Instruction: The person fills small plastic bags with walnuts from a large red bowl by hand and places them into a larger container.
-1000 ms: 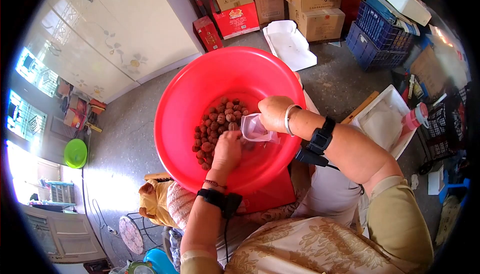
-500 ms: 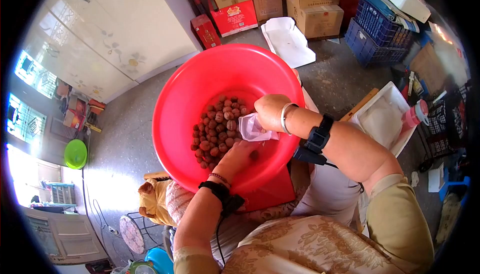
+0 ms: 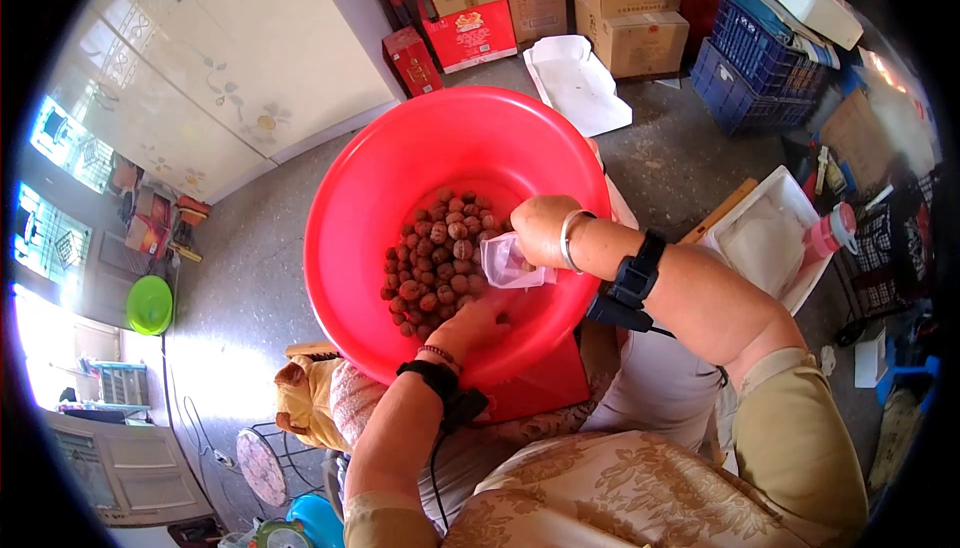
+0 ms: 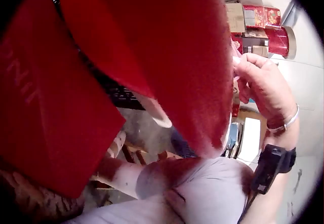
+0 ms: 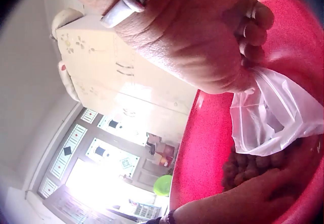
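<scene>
A heap of brown walnuts lies in the big red basin. Over its right side, my right hand pinches the rim of a clear plastic bag, whose mouth gapes in the right wrist view. My left hand is low in the basin at the near edge of the heap, its blurred fingertips at a dark round piece. I cannot tell whether the fingers are closed on it. The left wrist view mostly shows the basin's outer wall, with my right hand at its far rim.
A red box is under the basin, close to the person's lap. On the floor behind stand a white tray, cardboard boxes and blue crates. To the right is a white foam box beside a pink bottle.
My left hand has swung right from the heap toward the basin's near side and dropped slightly lower. The right hand and the plastic bag have stayed almost in place.
</scene>
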### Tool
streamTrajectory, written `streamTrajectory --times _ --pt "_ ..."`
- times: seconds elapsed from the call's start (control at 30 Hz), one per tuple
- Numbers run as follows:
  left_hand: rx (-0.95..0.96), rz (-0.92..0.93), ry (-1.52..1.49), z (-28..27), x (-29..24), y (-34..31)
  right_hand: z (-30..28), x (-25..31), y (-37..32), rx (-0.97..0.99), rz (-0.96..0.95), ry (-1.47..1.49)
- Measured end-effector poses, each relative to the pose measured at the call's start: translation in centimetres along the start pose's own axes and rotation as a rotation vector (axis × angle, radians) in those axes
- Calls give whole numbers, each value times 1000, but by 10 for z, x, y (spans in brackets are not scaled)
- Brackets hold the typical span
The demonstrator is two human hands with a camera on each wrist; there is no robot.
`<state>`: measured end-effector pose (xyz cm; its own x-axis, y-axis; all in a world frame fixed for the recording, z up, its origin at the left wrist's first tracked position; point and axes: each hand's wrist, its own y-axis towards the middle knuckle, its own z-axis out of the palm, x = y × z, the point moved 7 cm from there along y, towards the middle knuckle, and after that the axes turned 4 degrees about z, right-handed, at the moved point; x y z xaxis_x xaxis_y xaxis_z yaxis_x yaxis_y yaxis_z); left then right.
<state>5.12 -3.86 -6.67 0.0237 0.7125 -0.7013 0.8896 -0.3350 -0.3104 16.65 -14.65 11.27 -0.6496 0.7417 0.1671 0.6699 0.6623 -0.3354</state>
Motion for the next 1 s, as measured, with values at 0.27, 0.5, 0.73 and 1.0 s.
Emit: streamTrajectory --times 0.27,0.5,0.73,1.0 --pt "85 -238 125 -3 0 -10 4 0 4 13 -1 12" --pt "-691 -276 -65 -76 -14 -35 2 -1 1 -3 18 29" --pt "-879 -38 -667 -109 -49 -51 7 1 6 -18 -1 44" --pt "-730 141 -339 -95 -70 -40 10 7 6 12 -16 95"
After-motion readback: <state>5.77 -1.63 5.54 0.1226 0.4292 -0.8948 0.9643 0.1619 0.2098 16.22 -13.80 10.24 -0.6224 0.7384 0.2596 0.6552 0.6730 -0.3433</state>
